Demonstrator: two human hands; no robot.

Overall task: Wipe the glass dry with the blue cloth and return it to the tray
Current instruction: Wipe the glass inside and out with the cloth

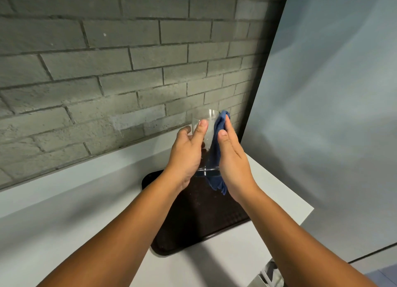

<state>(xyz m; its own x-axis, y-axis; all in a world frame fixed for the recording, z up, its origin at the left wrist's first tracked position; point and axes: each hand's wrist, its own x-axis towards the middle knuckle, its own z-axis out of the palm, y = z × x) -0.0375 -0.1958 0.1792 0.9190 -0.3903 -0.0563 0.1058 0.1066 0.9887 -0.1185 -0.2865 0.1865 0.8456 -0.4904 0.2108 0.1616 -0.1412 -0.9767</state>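
Two bare arms reach out from the bottom of the view, over the white desk and the dark tray.

On the left, the left hand is curled around the glass. Its thumb lies on the near side and its fingers wrap the far side, so it is holding the glass up in the air, above the far end of the tray. The glass stands almost straight up.

Next to it, the right hand is held flat and presses the blue cloth against the right side of the glass. The cloth sits between the palm and the glass, and one end hangs down below the glass.

What could go wrong? A wet glass is slippery, so I think it could slide out of the left hand if the right hand rubs too hard. It might then hit the tray or the desk and break. The hanging end of the cloth could also get caught under the glass when it is set down, and tip it.

Counting: two hands, one glass, one cloth, one tray, one desk.
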